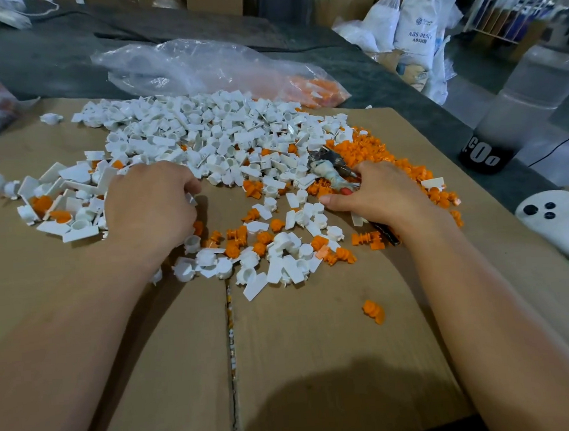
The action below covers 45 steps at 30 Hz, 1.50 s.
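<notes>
A big heap of white plastic parts covers the far half of a flattened cardboard sheet. Orange plastic plugs pile up to its right, and both kinds lie mixed between my hands. My left hand rests knuckles-up at the heap's near edge, fingers curled, with a small white part showing at the fingertips. My right hand grips a metal plier-like tool with a tape-wrapped handle. Its jaws point away toward the heap and its dark handle end sticks out under my wrist.
A clear plastic bag holding orange plugs lies behind the heap. One orange plug lies alone near me. A black-based bottle and a white ghost-shaped item are at the right. White sacks stand beyond the table.
</notes>
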### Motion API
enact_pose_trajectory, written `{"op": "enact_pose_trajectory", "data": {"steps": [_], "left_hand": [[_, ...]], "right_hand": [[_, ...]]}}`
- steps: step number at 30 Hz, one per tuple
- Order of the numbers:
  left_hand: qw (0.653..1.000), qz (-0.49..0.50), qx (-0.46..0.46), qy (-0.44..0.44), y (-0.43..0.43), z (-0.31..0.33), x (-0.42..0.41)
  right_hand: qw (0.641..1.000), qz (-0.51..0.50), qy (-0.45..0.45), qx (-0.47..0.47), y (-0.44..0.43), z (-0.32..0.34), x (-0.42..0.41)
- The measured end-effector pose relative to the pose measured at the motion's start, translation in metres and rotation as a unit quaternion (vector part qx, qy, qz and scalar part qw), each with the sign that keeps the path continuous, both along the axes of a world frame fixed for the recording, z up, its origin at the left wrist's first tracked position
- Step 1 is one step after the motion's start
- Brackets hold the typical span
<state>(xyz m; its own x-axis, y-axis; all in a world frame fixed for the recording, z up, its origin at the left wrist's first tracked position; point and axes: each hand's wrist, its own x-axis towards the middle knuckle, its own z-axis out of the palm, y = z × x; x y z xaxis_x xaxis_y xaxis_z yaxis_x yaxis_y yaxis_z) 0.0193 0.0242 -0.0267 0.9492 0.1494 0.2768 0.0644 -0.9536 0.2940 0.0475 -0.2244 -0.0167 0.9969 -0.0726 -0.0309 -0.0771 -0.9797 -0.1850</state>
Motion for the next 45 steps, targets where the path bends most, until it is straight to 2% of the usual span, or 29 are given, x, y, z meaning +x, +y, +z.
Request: {"op": "enact_pose_trajectory", "data": {"steps": [4,8,11,17,20,22,23,25,29,31,37,41,45], "left_hand": [[1.0,-0.029,-0.007,-0.009,0.001,-0.001,-0.001],[0.984,-0.097,-0.137,-0.065,-0.008,0.003,-0.005],[0.968,-0.112,-0.208,-0.088,-0.017,0.007,-0.011],[0.931,-0.12,-0.343,-0.037,-0.022,0.011,-0.015],[0.912,-0.114,-0.394,-0.02,-0.023,0.012,-0.014],[0.904,-0.102,-0.416,-0.02,-0.024,0.012,-0.014],[0.9,-0.094,-0.424,-0.019,-0.023,0.013,-0.014],[0.894,-0.079,-0.441,-0.015,-0.023,0.014,-0.013],[0.871,-0.079,-0.484,0.014,-0.023,0.014,-0.011],[0.86,-0.083,-0.503,0.028,-0.023,0.015,-0.01],[0.862,-0.095,-0.498,0.017,-0.023,0.013,-0.01],[0.881,-0.102,-0.462,0.008,-0.024,0.012,-0.012],[0.873,-0.12,-0.473,0.02,-0.027,0.015,-0.015]], "right_hand": [[1.0,0.002,-0.001,-0.004,0.001,0.0,-0.001],[1.0,0.004,0.001,-0.001,0.0,-0.001,0.0],[1.0,0.005,0.001,0.009,-0.002,0.0,0.0],[1.0,0.0,-0.001,-0.002,-0.003,0.002,0.0],[0.991,0.018,-0.125,0.048,0.008,0.007,-0.005],[0.967,0.092,-0.208,0.11,0.024,0.011,-0.013],[0.957,0.139,-0.215,0.138,0.035,0.013,-0.018],[0.942,0.236,-0.184,0.154,0.055,0.012,-0.027],[0.923,0.359,-0.101,0.096,0.076,0.005,-0.034],[0.924,0.371,-0.067,0.071,0.077,0.004,-0.033],[0.934,0.354,-0.014,0.042,0.078,0.007,-0.034],[0.942,0.324,-0.017,0.086,0.074,0.009,-0.035],[0.939,0.336,-0.035,0.057,0.073,0.006,-0.034]]}}
